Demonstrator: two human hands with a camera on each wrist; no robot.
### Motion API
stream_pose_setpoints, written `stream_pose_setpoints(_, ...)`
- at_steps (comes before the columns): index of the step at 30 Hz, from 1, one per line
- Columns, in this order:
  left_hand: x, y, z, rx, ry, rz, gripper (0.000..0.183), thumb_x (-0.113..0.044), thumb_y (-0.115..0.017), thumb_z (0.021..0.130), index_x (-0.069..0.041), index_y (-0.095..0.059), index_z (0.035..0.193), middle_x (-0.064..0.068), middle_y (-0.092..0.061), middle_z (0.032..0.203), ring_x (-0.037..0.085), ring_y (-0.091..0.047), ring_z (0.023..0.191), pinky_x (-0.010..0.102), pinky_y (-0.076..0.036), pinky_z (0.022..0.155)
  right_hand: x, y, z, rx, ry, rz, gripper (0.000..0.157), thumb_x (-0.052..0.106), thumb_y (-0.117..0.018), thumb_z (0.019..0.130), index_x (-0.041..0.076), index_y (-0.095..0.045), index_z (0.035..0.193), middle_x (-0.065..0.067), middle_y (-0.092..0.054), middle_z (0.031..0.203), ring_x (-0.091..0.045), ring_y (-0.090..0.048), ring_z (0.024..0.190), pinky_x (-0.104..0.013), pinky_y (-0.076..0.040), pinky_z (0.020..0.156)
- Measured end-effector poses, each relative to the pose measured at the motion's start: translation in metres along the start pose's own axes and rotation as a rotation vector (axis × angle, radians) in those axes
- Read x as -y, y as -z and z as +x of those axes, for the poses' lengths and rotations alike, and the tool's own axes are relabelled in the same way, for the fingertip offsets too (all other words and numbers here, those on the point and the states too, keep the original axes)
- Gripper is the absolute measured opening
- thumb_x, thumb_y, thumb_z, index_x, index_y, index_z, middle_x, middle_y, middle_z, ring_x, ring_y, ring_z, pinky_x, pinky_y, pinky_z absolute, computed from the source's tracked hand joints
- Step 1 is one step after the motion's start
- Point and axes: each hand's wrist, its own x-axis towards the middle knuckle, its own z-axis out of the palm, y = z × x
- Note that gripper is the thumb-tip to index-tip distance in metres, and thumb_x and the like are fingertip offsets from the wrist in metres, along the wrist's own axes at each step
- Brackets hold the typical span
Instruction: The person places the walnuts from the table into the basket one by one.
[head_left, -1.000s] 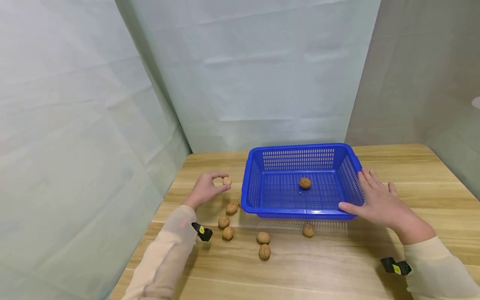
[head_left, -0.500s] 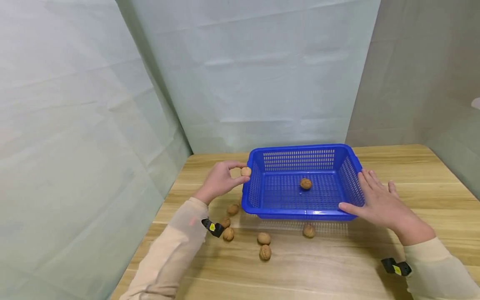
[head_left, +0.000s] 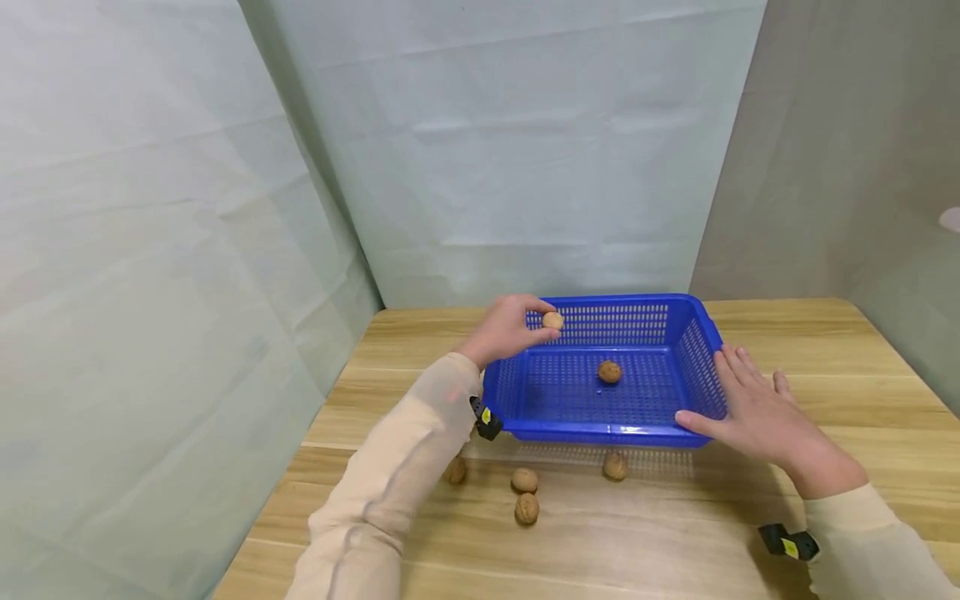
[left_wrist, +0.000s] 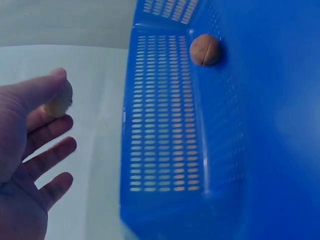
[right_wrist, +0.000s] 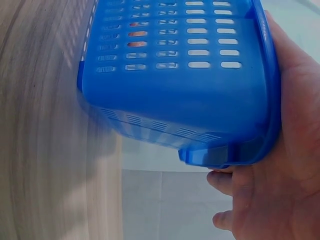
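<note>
Walnut (head_left: 552, 321), single, in left hand (head_left: 512, 327), pinched between thumb and fingertips, other fingers spread; held up at left end of basket (head_left: 645, 432). Likely light, hard, apt to roll; best taken across widest girth. Right hand (head_left: 763, 418): fingers extended, thumb over rim, resting on basket's right end. Basket: blue plastic, rectangular, slotted. Inside: second walnut (head_left: 609, 372), brown. On wood-grained surface (head_left: 637, 542): further walnuts (head_left: 527, 508), round, furrowed.
</note>
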Motion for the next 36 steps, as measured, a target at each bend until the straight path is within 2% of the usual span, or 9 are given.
stream_pose_setpoints(5,-0.001,-0.008,0.02,0.04,0.005,-0.008,0.036,-0.028,-0.077,0.084,-0.011,-0.07,0.115,-0.002,-0.069,0.109,0.012,-0.061,0.105,0.025,-0.046,0.091,-0.001,0.0,-0.002,0.003,-0.012,0.0,0.116,0.07,-0.053,0.084,-0.014,-0.004,0.147,-0.034,0.002,0.153,-0.045,0.009,0.142,-0.075,0.005,0.099)
stream_pose_setpoints(9,-0.003,-0.009,0.033,0.048,-0.004,-0.015,0.037,-0.027,-0.076,0.084,-0.01,-0.069,0.117,-0.002,-0.069,0.107,0.01,-0.061,0.1,0.025,-0.046,0.09,-0.002,0.002,-0.003,0.009,-0.014,0.005,0.116,0.07,-0.054,0.084,-0.014,-0.003,0.148,-0.034,0.002,0.153,-0.045,0.008,0.142,-0.075,0.005,0.099)
stream_pose_setpoints(16,0.0,-0.016,0.047,0.066,0.04,-0.073,0.04,-0.027,-0.073,0.087,-0.011,-0.066,0.123,-0.005,-0.068,0.105,0.008,-0.06,0.094,0.027,-0.048,0.082,-0.003,0.006,-0.004,0.016,-0.017,0.011,0.116,0.068,-0.055,0.084,-0.013,-0.002,0.148,-0.033,0.004,0.154,-0.045,0.009,0.142,-0.076,0.002,0.099)
stream_pose_setpoints(22,0.013,-0.033,0.047,0.061,0.06,-0.103,0.039,-0.022,-0.074,0.086,-0.008,-0.067,0.122,-0.001,-0.068,0.104,0.01,-0.061,0.093,0.024,-0.049,0.081,0.001,0.004,-0.006,0.009,-0.014,0.031,0.116,0.068,-0.056,0.084,-0.012,-0.003,0.148,-0.032,0.003,0.154,-0.045,0.008,0.142,-0.077,0.002,0.098)
stream_pose_setpoints(28,0.023,-0.045,0.039,0.09,0.146,-0.111,0.046,-0.022,-0.074,0.086,-0.01,-0.063,0.128,0.0,-0.068,0.114,0.011,-0.062,0.102,0.026,-0.05,0.085,0.003,0.004,-0.007,0.014,-0.007,0.036,0.116,0.068,-0.057,0.083,-0.012,-0.003,0.148,-0.032,0.002,0.154,-0.045,0.007,0.142,-0.077,0.0,0.098)
stream_pose_setpoints(30,0.024,-0.047,0.037,0.102,0.164,-0.112,0.047,-0.022,-0.074,0.086,-0.01,-0.062,0.13,0.0,-0.067,0.116,0.012,-0.062,0.104,0.027,-0.05,0.085,0.003,0.005,-0.008,0.018,-0.007,0.04,0.116,0.067,-0.057,0.084,-0.012,-0.002,0.148,-0.033,0.002,0.154,-0.045,0.006,0.142,-0.077,0.0,0.098)
stream_pose_setpoints(36,0.021,-0.052,0.037,0.126,0.162,-0.111,0.045,-0.021,-0.074,0.086,-0.012,-0.063,0.128,-0.001,-0.067,0.115,0.009,-0.062,0.101,0.024,-0.05,0.084,0.003,0.006,-0.011,0.015,-0.01,0.04,0.115,0.065,-0.059,0.084,-0.012,-0.002,0.148,-0.033,0.002,0.154,-0.048,0.003,0.141,-0.077,0.0,0.098)
